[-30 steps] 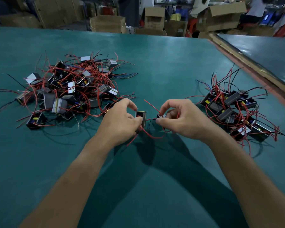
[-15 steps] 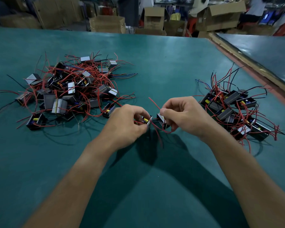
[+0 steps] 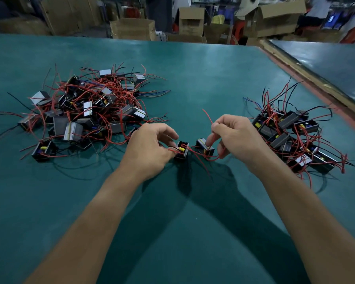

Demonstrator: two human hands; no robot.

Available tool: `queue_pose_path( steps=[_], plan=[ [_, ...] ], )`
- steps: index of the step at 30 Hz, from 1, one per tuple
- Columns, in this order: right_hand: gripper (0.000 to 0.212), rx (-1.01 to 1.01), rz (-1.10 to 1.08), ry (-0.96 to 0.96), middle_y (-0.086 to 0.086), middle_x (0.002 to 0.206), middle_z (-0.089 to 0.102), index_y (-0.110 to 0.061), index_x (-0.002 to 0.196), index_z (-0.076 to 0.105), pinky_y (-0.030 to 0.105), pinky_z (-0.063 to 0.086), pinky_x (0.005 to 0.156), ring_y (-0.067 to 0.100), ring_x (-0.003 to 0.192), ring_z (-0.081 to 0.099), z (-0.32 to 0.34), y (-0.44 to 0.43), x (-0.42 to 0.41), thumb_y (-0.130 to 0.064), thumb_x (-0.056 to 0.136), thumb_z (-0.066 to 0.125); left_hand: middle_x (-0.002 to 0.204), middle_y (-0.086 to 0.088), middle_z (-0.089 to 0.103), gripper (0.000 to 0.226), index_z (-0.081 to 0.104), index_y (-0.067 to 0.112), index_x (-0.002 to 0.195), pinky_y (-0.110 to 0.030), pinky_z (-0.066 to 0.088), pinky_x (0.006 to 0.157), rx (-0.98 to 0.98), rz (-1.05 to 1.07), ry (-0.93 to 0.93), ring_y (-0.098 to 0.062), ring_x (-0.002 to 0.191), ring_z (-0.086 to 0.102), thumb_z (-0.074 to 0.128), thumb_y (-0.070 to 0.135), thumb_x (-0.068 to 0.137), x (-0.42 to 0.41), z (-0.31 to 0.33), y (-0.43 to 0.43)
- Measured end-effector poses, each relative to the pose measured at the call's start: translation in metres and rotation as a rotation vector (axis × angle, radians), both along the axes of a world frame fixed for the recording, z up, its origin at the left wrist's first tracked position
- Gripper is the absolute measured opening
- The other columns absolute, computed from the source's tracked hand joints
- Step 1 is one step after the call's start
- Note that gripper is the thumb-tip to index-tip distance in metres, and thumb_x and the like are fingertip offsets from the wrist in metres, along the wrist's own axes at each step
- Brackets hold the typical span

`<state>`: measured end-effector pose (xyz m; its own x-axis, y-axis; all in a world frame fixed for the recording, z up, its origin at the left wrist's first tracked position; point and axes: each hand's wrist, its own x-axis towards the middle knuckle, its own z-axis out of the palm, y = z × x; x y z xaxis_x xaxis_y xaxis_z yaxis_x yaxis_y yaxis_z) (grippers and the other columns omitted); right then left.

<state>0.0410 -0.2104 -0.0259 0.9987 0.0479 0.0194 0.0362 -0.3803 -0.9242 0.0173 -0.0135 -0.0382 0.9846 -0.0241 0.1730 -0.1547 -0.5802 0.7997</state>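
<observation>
One hard tug worries me: left hand grips the left block, right hand pinches the red lead of the right block, which could snag or tear free.

No text, label, brand, number or sign can be read anywhere. The cardboard boxes along the top of the frame are blurred, and the 2 black parts at centre frame show no legible print.
</observation>
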Motion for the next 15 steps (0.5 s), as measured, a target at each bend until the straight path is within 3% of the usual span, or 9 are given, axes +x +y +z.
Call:
queue_pose_path(
  steps=[6,9,12,15],
  plan=[
    [0.022,-0.027,-0.048,0.012,0.003,0.056,0.068,-0.011,0.075,0.053,0.026,0.045,0.043,0.014,0.036,0.049,-0.0028,-0.002,0.0028,-0.009,0.096,0.045,0.075,0.011,0.068,0.028,0.068,0.031,0.097,-0.024,0.045,0.066,0.116,-0.026,0.046,-0.004,0.059,0.056,0.083,0.023,0.075,0.0017,-0.0068,0.0014],
    [0.022,-0.054,-0.05,0.008,0.003,0.054,0.067,-0.012,0.076,0.054,0.024,0.044,0.042,0.013,0.035,0.049,-0.0036,-0.0019,0.0031,-0.013,0.096,0.046,0.076,0.015,0.068,0.031,0.067,0.037,0.103,-0.022,0.05,0.067,0.166,-0.119,0.06,0.001,0.058,0.059,0.082,0.033,0.076,0.0,-0.0083,-0.0019],
    [0.022,-0.075,-0.034,0.007,0.002,0.052,0.066,-0.011,0.076,0.054,0.024,0.044,0.043,0.013,0.035,0.049,-0.0042,-0.0009,0.0025,-0.013,0.097,0.047,0.075,0.016,0.07,0.017,0.072,0.039,0.094,-0.023,0.051,0.068,0.167,-0.179,0.009,-0.003,0.065,0.062,0.078,0.03,0.081,-0.0011,-0.0083,-0.0053],
    [0.021,-0.057,-0.012,0.026,0.002,0.052,0.065,-0.009,0.082,0.055,0.026,0.045,0.046,0.015,0.037,0.049,-0.0013,0.0016,-0.0001,-0.018,0.099,0.049,0.068,0.016,0.071,0.009,0.077,0.029,0.082,-0.021,0.05,0.064,0.127,-0.205,-0.041,-0.002,0.06,0.063,0.074,0.02,0.084,-0.0004,-0.008,-0.006]
  ],
)
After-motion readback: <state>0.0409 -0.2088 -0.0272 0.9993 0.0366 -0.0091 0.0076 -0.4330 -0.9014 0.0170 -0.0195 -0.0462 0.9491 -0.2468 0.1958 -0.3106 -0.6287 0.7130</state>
